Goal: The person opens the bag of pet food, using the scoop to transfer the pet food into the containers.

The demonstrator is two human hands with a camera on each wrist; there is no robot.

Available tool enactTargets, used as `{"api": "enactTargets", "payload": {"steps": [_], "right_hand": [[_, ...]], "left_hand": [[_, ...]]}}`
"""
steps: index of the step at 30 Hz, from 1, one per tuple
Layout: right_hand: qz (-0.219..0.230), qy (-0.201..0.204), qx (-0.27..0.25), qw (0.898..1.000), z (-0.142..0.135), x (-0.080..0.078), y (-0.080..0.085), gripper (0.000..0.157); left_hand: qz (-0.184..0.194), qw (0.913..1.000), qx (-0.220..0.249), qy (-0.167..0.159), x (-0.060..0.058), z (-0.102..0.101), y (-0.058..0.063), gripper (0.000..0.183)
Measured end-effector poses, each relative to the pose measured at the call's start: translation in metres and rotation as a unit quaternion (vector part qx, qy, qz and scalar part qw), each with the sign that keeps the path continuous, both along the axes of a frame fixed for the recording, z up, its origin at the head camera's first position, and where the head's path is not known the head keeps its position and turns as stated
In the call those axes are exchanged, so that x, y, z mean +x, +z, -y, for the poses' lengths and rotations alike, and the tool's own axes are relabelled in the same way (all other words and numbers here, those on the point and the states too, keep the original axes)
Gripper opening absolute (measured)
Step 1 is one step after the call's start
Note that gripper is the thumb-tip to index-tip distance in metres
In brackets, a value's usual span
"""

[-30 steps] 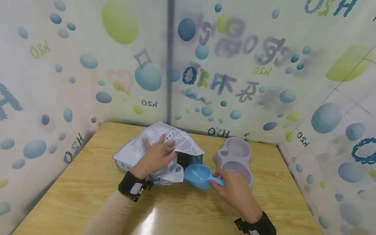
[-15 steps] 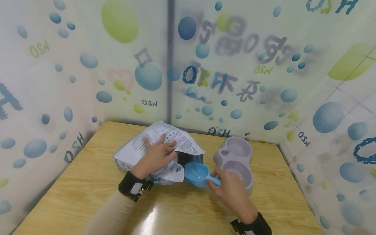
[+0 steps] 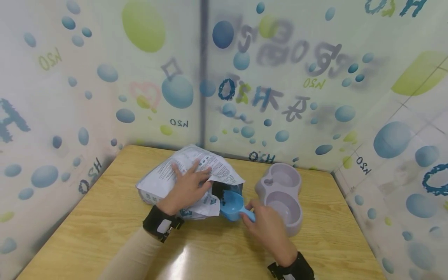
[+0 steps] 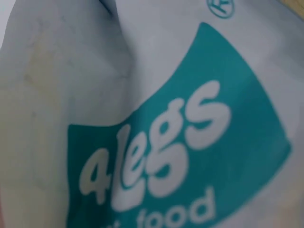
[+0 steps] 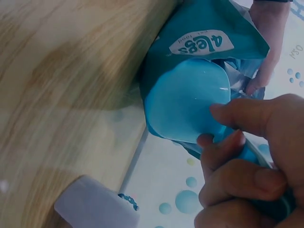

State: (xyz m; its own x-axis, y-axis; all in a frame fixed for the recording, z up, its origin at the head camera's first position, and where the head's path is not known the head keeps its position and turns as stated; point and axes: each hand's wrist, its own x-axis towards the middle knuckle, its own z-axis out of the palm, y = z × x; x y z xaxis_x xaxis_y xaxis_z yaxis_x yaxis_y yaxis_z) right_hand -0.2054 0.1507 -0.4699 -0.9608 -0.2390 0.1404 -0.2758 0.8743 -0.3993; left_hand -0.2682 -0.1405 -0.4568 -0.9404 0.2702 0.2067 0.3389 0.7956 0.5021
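Note:
My left hand (image 3: 189, 186) lies on a white printed pet food bag (image 3: 164, 177) with its fingers spread, close beside the torn mouth. The left wrist view is filled by the bag's side (image 4: 156, 142), with teal "4legs" and "food" print. With curled fingers and thumb, my right hand (image 3: 267, 229) grips the handle of a light blue scoop (image 3: 233, 204). The scoop's front sits at the dark mouth of the bag, and small dark bits show along its left side. From below, the right wrist view shows the scoop's smooth underside (image 5: 185, 104) against the bag's teal side (image 5: 159, 78).
A pale purple double pet bowl (image 3: 260, 190) stands on the wooden table (image 3: 325, 225), right of the bag and just beyond my right hand. Both of its round hollows face up. Behind the table rises a wall (image 3: 297, 147) with bubble patterns.
My right hand has moved left and slightly away from me, bringing the scoop further into the bag's mouth. Dark bits now show in the scoop. The left hand stays on the bag.

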Motion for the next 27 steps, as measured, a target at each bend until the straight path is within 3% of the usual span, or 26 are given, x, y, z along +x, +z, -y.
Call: {"api": "enactTargets", "payload": {"steps": [7, 19, 27], "right_hand": [[-0.022, 0.008, -0.009, 1.000, 0.005, -0.002, -0.010, 0.022], [-0.014, 0.016, -0.003, 1.000, 0.007, -0.005, -0.015, 0.021], [0.016, 0.028, -0.014, 0.999, 0.003, -0.002, -0.020, 0.019]], "left_hand": [[-0.006, 0.9999, 0.011, -0.001, 0.002, 0.002, -0.004, 0.050], [-0.008, 0.9999, 0.010, -0.001, 0.002, 0.002, -0.002, 0.050], [-0.006, 0.9999, 0.008, -0.004, 0.002, 0.001, -0.001, 0.051]]}}
